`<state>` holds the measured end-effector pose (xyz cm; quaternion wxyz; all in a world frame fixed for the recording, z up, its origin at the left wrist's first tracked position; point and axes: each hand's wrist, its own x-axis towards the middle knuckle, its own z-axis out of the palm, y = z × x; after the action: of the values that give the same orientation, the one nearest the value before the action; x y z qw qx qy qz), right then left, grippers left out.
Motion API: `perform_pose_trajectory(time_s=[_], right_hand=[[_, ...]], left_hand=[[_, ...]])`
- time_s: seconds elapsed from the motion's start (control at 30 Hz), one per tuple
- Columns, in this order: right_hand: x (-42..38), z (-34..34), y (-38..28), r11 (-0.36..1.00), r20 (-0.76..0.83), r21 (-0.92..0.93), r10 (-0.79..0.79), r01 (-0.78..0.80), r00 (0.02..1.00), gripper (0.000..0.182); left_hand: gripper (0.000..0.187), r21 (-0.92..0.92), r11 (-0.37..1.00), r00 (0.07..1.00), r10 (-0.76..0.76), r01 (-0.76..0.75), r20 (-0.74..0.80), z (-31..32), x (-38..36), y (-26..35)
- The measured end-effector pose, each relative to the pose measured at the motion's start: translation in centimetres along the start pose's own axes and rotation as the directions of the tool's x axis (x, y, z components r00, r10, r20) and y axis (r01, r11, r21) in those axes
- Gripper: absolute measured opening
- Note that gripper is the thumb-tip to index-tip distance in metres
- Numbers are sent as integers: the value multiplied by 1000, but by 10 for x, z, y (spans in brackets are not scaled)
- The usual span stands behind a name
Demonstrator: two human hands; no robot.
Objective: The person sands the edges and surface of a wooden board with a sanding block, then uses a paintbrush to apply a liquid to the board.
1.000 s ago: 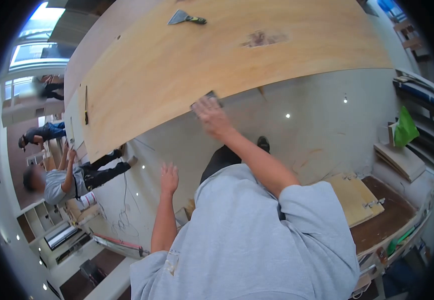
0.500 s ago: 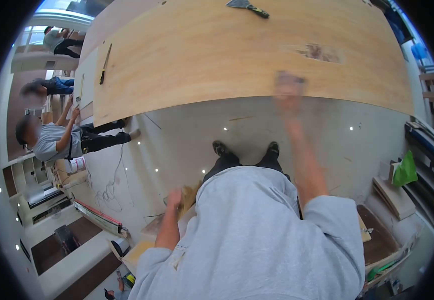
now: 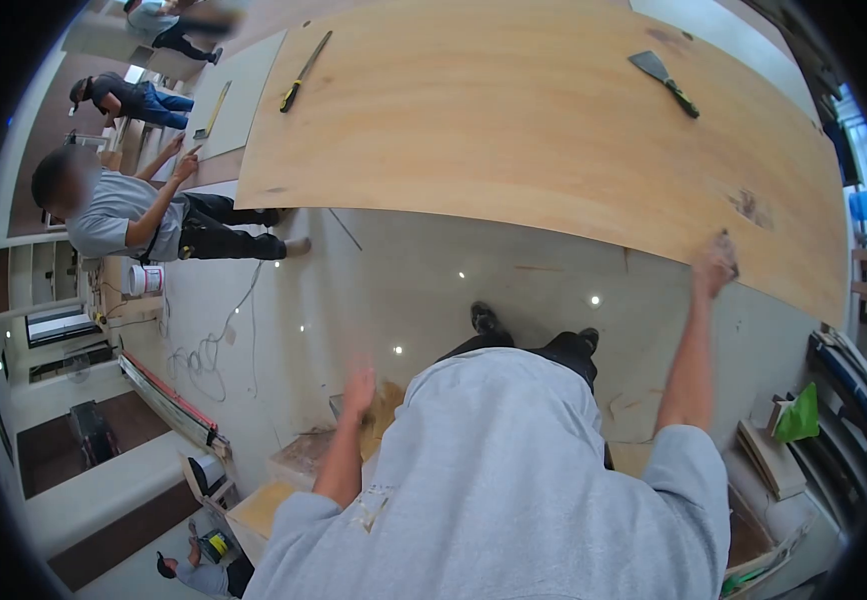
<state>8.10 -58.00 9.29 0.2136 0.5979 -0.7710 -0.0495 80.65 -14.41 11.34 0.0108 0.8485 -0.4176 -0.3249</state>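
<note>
right hand grips a small block (blurred) at plywood sheet edge; left hand hangs open.

Putty knife, white bucket, green bag, floor cables

Right hand pressed on the near edge of the big plywood sheet, gripping a small dark block, too blurred to name. Left hand hangs low over the pale floor. A putty knife lies on the sheet; a co-worker crouches at its far-left end
</note>
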Motion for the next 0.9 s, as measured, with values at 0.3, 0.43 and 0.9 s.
perform_pose_trajectory(time_s=[0.3, 0.43, 0.9], right_hand=[[-110, -250, -360, 394, -190, 745, -647, 538, 739, 55], [-24, -127, -230, 630, -215, 564, -513, 534, 831, 52], [-73, -275, -451, 393, -135, 700, -748, 597, 650, 55]], left_hand=[[54, -241, 959, 989, 144, -148, -32, -39, 82, 51], [50, -263, 936, 971, 214, -236, -109, -33, 79, 11], [48, -107, 890, 782, 326, -444, -532, -137, 161, 182]])
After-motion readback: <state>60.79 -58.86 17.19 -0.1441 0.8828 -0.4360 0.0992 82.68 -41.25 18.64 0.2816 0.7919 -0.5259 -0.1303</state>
